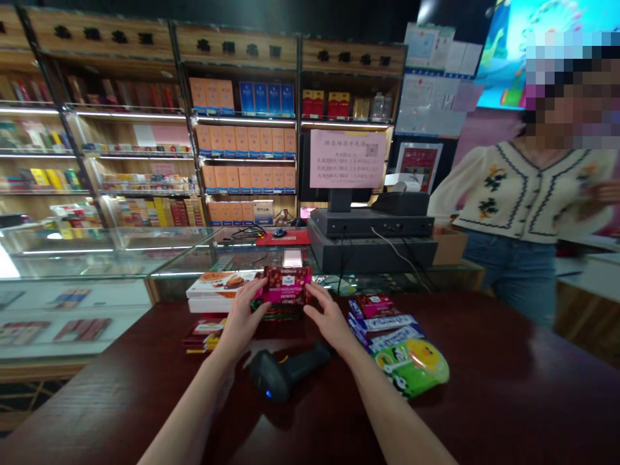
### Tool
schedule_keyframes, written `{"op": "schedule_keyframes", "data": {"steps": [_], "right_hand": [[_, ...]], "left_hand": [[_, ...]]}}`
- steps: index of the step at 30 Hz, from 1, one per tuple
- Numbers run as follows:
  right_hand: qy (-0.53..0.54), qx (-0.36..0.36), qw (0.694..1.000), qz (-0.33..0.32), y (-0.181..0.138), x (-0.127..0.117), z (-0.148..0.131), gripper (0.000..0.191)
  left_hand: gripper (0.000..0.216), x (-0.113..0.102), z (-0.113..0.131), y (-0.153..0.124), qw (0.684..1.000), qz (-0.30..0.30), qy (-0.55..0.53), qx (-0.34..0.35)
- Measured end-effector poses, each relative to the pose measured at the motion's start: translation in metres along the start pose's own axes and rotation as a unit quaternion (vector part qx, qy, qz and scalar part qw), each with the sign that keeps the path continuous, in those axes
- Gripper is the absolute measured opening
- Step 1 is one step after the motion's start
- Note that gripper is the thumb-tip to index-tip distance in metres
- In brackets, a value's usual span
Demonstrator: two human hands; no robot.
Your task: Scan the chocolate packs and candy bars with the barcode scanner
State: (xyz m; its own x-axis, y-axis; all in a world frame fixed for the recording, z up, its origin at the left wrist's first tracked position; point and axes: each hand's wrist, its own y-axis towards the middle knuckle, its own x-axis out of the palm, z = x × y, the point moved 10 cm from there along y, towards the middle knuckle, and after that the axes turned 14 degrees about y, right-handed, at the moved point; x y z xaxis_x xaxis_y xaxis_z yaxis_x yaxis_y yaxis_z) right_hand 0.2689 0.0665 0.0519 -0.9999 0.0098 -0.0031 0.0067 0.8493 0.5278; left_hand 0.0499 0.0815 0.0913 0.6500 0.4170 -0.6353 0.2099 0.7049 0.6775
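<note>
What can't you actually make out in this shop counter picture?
- Small print on the red packet, head view: too small; the left hand and right hand cover its ends.
- Pink notice: writing too small.
- Packets under the red one: hidden by it and the hands.

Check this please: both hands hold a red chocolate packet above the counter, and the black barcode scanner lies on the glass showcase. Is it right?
Not quite. In the head view the barcode scanner lies on the dark wooden counter, below the wrists, not on the glass showcase. The rest holds: the left hand and right hand hold the red chocolate packet.
</note>
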Motion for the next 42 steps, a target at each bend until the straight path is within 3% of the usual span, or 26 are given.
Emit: {"op": "schedule_keyframes", "data": {"steps": [11, 23, 32, 42], "right_hand": [[-0.101, -0.055, 0.993, -0.013, -0.010, 0.010, -0.015, 0.068], [-0.155, -0.127, 0.980, 0.014, -0.021, 0.006, -0.029, 0.065], [-0.243, -0.261, 0.934, 0.030, -0.035, 0.011, -0.062, 0.068], [-0.266, -0.337, 0.901, 0.063, -0.046, 0.000, -0.077, 0.057]], "left_hand": [[0.059, 0.002, -0.009, -0.013, 1.000, 0.008, -0.023, 0.002], [0.064, 0.005, 0.001, -0.019, 0.999, -0.021, -0.020, 0.013], [0.066, 0.002, 0.009, -0.022, 0.999, -0.009, -0.010, 0.038], [0.061, 0.001, 0.016, -0.027, 0.997, -0.014, 0.018, 0.070]]}}
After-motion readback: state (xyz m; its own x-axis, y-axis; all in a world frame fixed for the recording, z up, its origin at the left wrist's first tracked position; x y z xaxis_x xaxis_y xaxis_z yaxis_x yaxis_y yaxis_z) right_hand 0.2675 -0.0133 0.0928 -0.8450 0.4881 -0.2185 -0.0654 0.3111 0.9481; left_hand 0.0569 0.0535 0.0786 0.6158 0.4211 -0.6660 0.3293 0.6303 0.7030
